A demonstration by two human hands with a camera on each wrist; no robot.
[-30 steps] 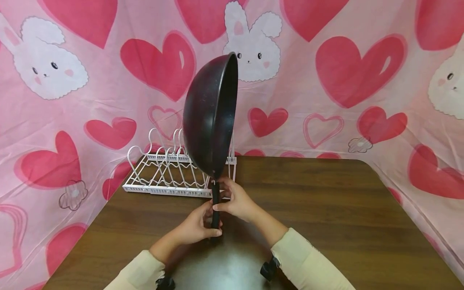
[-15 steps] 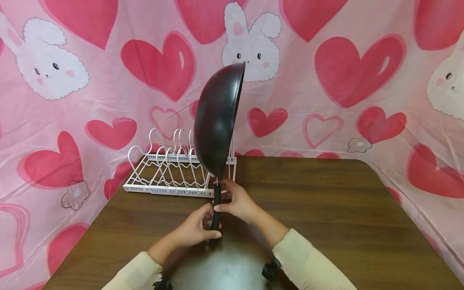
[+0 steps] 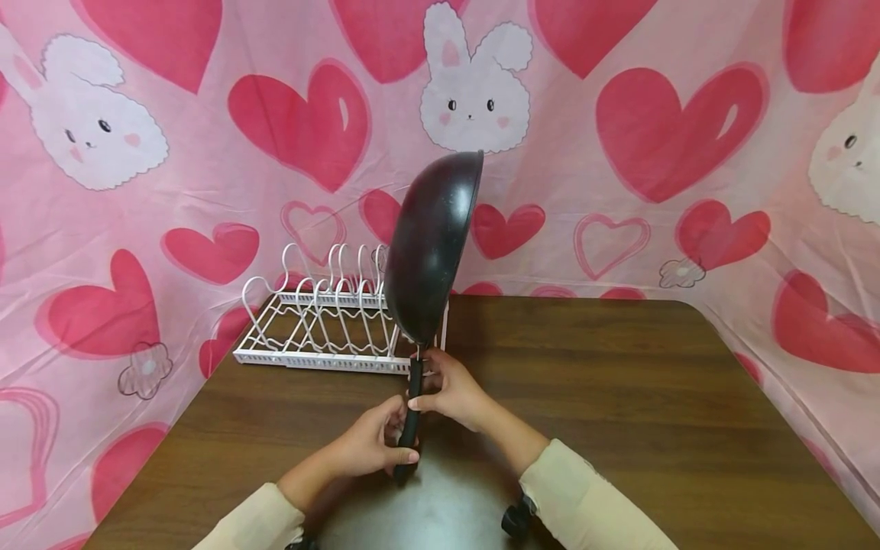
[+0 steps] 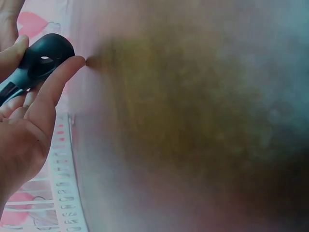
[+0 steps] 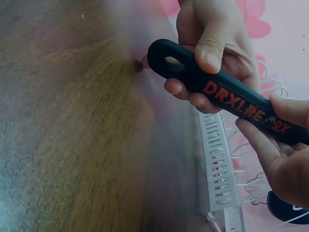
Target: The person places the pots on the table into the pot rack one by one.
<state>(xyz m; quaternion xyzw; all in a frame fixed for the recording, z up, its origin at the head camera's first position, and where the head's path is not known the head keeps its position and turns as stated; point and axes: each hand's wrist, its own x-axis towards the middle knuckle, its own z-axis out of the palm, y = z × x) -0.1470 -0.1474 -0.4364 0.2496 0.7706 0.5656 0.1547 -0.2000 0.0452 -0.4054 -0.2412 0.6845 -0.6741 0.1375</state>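
A dark wok stands on edge in the air, its rounded back toward the left and its rim toward the right. Its black handle points down toward me. My left hand grips the lower end, thumb across the front. Higher up, close to the bowl, my right hand pinches the same handle. Red lettering shows along the handle in the right wrist view, with a hanging hole at its end. A white wire rack sits behind, partly covered by the wok.
The brown wooden table extends to the right and in front of the rack. Pink cloth with hearts and rabbits hangs behind and at both sides.
The wok has moved right and lower, and its bowl leans further to the right. Both hands have come down slightly with the handle, keeping their grips. The rack has stayed in place.
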